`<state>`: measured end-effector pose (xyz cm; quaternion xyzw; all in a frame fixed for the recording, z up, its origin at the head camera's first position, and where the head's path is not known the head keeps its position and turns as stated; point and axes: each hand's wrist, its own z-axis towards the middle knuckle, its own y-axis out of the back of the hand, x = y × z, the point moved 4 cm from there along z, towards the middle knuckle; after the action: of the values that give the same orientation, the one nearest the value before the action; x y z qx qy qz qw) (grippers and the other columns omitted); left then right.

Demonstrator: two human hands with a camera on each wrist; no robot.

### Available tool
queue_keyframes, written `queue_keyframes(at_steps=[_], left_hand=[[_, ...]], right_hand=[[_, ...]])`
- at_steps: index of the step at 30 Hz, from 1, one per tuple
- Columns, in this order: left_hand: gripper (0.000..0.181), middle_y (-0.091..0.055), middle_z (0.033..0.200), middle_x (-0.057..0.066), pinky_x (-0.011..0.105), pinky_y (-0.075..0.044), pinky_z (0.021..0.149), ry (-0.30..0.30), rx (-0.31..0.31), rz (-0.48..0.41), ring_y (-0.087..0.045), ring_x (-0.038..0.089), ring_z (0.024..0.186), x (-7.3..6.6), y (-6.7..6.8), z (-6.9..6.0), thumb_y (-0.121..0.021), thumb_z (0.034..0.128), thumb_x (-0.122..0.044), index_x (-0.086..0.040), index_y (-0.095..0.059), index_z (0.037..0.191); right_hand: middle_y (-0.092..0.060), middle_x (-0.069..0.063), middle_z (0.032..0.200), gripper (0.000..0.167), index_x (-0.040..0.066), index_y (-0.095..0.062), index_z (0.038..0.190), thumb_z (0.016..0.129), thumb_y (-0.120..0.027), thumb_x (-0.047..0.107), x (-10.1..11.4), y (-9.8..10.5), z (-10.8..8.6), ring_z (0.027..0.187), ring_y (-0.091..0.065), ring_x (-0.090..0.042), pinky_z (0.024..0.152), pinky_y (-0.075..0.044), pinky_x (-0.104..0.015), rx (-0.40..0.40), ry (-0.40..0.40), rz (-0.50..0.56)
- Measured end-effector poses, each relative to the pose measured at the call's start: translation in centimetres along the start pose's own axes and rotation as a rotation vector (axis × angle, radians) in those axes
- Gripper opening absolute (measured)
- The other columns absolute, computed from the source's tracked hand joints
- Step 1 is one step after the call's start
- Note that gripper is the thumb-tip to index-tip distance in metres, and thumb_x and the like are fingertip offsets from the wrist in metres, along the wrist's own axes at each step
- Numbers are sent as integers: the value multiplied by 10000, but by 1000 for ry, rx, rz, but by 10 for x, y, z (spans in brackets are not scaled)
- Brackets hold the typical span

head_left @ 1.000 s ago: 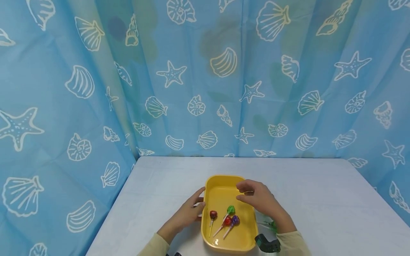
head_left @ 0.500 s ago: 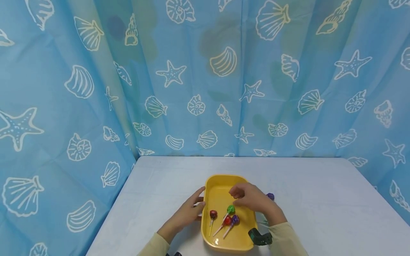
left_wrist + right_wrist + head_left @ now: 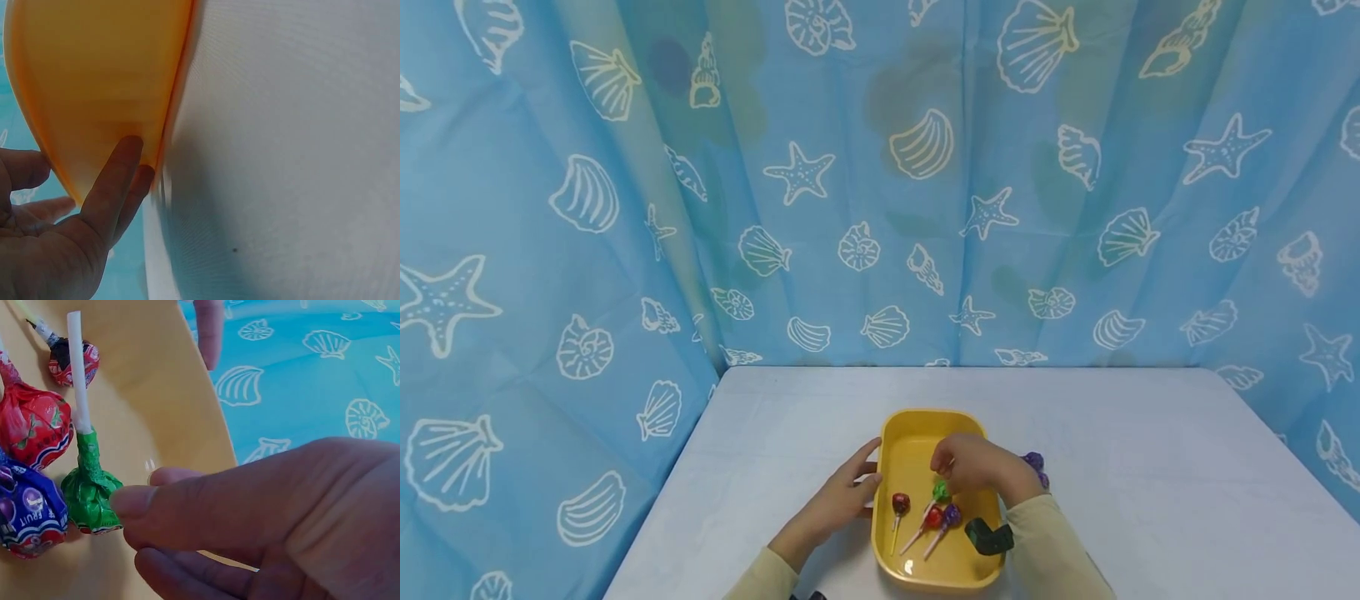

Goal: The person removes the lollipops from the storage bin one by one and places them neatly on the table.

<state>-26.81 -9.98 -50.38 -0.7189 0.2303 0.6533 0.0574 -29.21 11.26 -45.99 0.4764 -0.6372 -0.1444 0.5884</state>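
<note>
A yellow plastic tray (image 3: 917, 446) stands on the table with several wrapped lollipops in it. My left hand (image 3: 844, 493) rests its nearly straight fingers and thumb against the tray's left wall, as the left wrist view also shows. Over the right half of the tray is my right hand (image 3: 973, 465), fingers bent. In the right wrist view its thumb tip overlaps the edge of the green lollipop (image 3: 92, 497); whether the fingers pinch it cannot be told. Beside that lie a red lollipop (image 3: 36, 425), a purple lollipop (image 3: 31, 509) and a dark red lollipop (image 3: 75, 364).
Purple lollipops (image 3: 1036, 462) lie on the white-covered table (image 3: 790, 408) right of the tray, partly hidden by my right arm. A blue curtain (image 3: 880, 275) with shell prints hangs behind and at the sides.
My right hand has moved left and closer to the green lollipop, its fingers drawing nearer together. More of the purple lollipops beyond the tray shows. The left hand and tray stay put.
</note>
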Motion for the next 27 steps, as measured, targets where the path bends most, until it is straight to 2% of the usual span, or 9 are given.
queue_keyframes(at_steps=[5, 10, 16, 22, 27], left_hand=[[607, -455, 1468, 282, 460, -636, 796, 13, -5, -6, -581, 431, 1221, 1, 1, 1, -517, 1059, -130, -149, -275, 1615], [610, -453, 1465, 289, 446, -640, 781, 18, -8, 1, -581, 437, 1219, 0, 0, 1, -520, 1051, -120, -141, -281, 1612], [612, -456, 1473, 269, 450, -639, 781, 39, -29, 39, -575, 431, 1230, -1, 1, 2, -524, 1054, -142, -170, -282, 1616], [610, -457, 1467, 274, 457, -639, 783, 28, -24, 38, -571, 439, 1233, 0, 0, 1, -528, 1056, -134, -170, -286, 1614], [608, -457, 1463, 282, 448, -640, 777, 27, -23, 33, -563, 447, 1237, 0, 0, 1, -527, 1055, -128, -161, -288, 1613]], right_hand=[[-619, -13, 875, 278, 101, -701, 946, 751, -791, -77, 2, -3, 6, 832, -549, -199, 851, -580, -407, 34, -33, -44], [-614, -6, 853, 302, 105, -691, 920, 714, -826, -70, -1, -10, 13, 809, -547, -190, 834, -578, -385, 56, 2, -46], [-618, -5, 863, 278, 121, -698, 958, 778, -810, -59, -3, -14, 19, 818, -557, -199, 861, -586, -391, 82, 38, 38], [-634, -19, 874, 300, 92, -705, 951, 742, -825, -88, -4, -19, 24, 817, -572, -199, 803, -589, -336, 132, 89, 143], [-638, -26, 861, 282, 95, -709, 925, 741, -825, -85, -8, -25, 28, 790, -568, -195, 741, -583, -302, 166, 95, 186]])
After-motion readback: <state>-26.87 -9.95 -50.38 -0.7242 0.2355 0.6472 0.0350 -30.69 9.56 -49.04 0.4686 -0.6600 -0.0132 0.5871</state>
